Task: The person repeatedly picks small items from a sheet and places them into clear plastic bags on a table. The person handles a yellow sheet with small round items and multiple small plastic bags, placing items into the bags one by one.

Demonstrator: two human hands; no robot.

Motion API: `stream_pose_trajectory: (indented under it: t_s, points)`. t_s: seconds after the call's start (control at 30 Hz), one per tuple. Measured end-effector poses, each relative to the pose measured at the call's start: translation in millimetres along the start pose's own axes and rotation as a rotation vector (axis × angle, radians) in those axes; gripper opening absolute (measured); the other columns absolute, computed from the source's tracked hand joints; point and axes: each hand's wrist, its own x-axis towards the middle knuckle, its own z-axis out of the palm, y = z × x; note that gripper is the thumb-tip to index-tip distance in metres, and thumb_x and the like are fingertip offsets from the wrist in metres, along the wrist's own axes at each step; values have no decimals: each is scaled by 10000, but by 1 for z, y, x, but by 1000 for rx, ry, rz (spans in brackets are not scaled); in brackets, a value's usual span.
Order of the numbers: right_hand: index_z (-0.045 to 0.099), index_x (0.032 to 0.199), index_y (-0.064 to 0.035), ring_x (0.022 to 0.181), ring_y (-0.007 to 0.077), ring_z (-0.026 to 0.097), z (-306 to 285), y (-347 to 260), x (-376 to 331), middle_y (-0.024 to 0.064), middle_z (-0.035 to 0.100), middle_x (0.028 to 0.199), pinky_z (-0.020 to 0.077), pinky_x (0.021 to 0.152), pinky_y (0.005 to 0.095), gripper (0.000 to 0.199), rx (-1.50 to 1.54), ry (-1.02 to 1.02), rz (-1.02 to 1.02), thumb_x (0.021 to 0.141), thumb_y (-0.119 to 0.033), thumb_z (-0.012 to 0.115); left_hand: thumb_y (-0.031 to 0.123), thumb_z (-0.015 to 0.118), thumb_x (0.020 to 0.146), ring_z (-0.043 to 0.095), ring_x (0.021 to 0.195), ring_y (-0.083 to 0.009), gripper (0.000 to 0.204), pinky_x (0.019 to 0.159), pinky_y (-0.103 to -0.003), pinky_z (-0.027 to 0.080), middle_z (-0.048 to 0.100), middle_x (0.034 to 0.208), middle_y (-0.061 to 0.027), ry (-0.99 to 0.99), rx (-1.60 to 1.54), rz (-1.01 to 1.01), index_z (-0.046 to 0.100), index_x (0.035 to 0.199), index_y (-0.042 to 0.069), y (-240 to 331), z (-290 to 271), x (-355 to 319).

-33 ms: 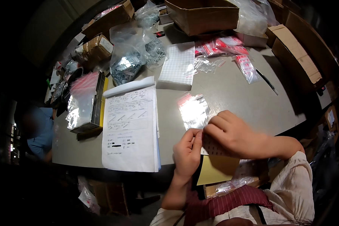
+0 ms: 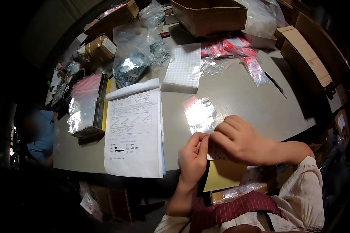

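My left hand (image 2: 194, 155) pinches the left edge of a sticker sheet (image 2: 217, 154), a pale sheet with rows of small printed marks. Part of a yellow sheet (image 2: 224, 175) shows below it, towards my lap. Over the sheet's far side my right hand (image 2: 239, 141) is closed, its fingers curled down and its fingertips meeting the left thumb. The right hand hides much of the sheet, and whether a loosened sticker is between the fingertips cannot be seen. Just beyond both hands, a stack of clear zip bags (image 2: 199, 115) with red tops lies on the table.
Left of my hands lies a notepad (image 2: 134, 132), beside a box of zip bags (image 2: 87, 105). Farther back are a white sticker-sheet stack (image 2: 182, 68), bags of metal parts (image 2: 131, 68), red-printed bags (image 2: 254, 70), a pen (image 2: 276, 84) and cardboard boxes (image 2: 208, 17). A person in blue (image 2: 41, 134) is at far left.
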Motion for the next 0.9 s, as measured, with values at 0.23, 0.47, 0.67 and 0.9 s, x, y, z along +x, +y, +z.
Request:
stream_pose_trajectory:
  t_s: [0.23,0.47,0.67,0.9]
  points:
    - [639,994,31,795,282,607,-17,15,9,117,613,889,530,806,403,200,216,79,-43,848,-101,683,140,612,1037,589,586,-124,153,551,-303,451,621,659,-91,-8,217,44,671,972,14,11,1,4]
    - [674,979,6,763,356,671,-4,86,64,186,681,809,523,720,448,265,514,-335,457,857,-229,698,149,611,1040,631,562,-177,160,540,-321,464,640,659,-107,42,273,98,652,960,17,17,5,3]
    - [652,983,21,849,387,695,5,117,45,228,715,930,524,726,449,302,186,-297,483,885,-240,767,142,610,1042,634,567,-169,154,544,-315,469,650,674,-99,32,223,143,649,961,17,17,1,2]
    - [659,1015,6,786,319,660,-35,131,20,178,674,861,513,729,414,333,174,-384,618,865,-261,787,136,609,1044,623,582,-133,147,550,-295,465,653,676,-87,9,227,123,652,985,9,13,3,2]
